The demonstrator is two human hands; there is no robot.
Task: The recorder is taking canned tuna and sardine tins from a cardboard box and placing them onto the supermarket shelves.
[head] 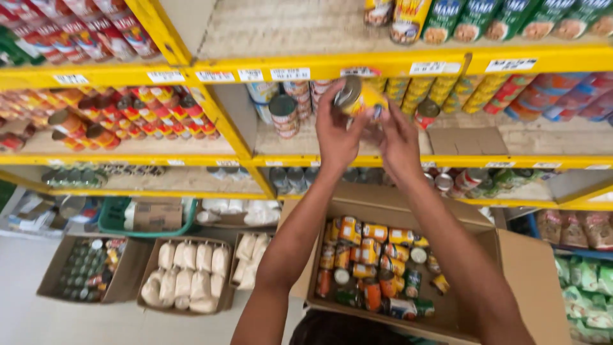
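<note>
My left hand (336, 131) and right hand (399, 142) both clasp one small yellow-labelled metal can (359, 99), fingers curled and pressed around its sides, silver lid tilted toward me. I hold it up at the yellow steel shelf (357, 161), in front of the middle tier. It looks rigid, smooth and moderately heavy; the round wall gives the surest hold. Near me sits an open cardboard box (511, 268) of mixed cans.

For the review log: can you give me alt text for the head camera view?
Both hands, left hand and right hand, hold a yellow can up at a yellow shelf of canned goods. Below, an open cardboard box holds mixed cans.
</note>
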